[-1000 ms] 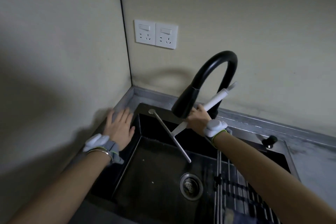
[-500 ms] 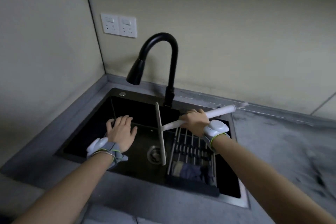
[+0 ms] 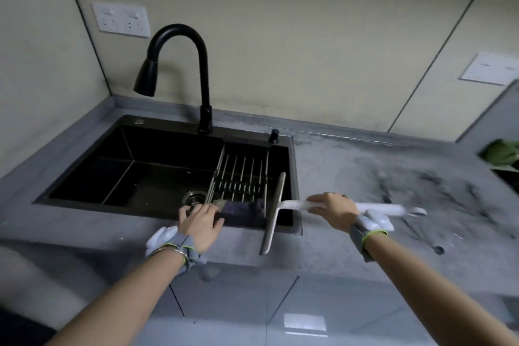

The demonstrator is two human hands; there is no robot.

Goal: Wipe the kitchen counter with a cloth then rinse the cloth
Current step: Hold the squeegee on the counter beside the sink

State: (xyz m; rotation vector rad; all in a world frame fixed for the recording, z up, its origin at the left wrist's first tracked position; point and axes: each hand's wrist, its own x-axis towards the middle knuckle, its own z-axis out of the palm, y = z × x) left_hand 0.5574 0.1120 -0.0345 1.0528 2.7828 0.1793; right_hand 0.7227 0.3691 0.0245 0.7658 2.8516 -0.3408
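No legible text; right hand (image 3: 332, 212) holds squeegee (image 3: 276, 209).

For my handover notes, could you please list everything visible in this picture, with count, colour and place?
sink: one, black, set in the counter's left part
tap: one, black, curved, behind the sink
drain: one, metal, in the sink floor
rack: one, metal bars, across the sink's right side
cloth: one, dark, at the rack's near end
knob: one, black, sink's back right corner
squeegee: one, white, over the sink's right edge
counter: one, grey, streaked, right of the sink
sockets: two, white, on the wall
green item: one, far right, blurred
left hand: open, at the sink's near rim
right hand: grips the squeegee handle
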